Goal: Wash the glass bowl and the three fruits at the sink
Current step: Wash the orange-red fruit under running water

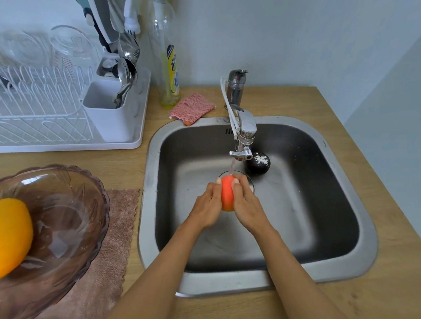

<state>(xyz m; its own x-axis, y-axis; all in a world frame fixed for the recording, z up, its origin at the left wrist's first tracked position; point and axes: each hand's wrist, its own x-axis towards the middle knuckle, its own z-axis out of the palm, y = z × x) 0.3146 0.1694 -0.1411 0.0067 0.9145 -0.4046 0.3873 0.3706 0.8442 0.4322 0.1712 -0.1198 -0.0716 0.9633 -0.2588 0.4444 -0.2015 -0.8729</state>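
Observation:
An orange-red fruit (pixel 227 192) is held between my left hand (pixel 208 203) and my right hand (pixel 247 204) over the steel sink (pixel 310 274), right under the running tap (pixel 243 142). Both hands curl around its sides. A dark round fruit (pixel 258 163) lies in the sink basin behind the tap's spout. To the left, a tinted glass bowl (pixel 67 212) stands on a brown towel (pixel 105 271) and holds a yellow-orange fruit (pixel 6 237).
A white dish rack (pixel 61 111) with glasses and cutlery stands at the back left. A dish soap bottle (pixel 165 53) and a pink scrub pad (pixel 192 108) sit behind the sink. The wooden counter (pixel 385 296) meets walls at the back and right.

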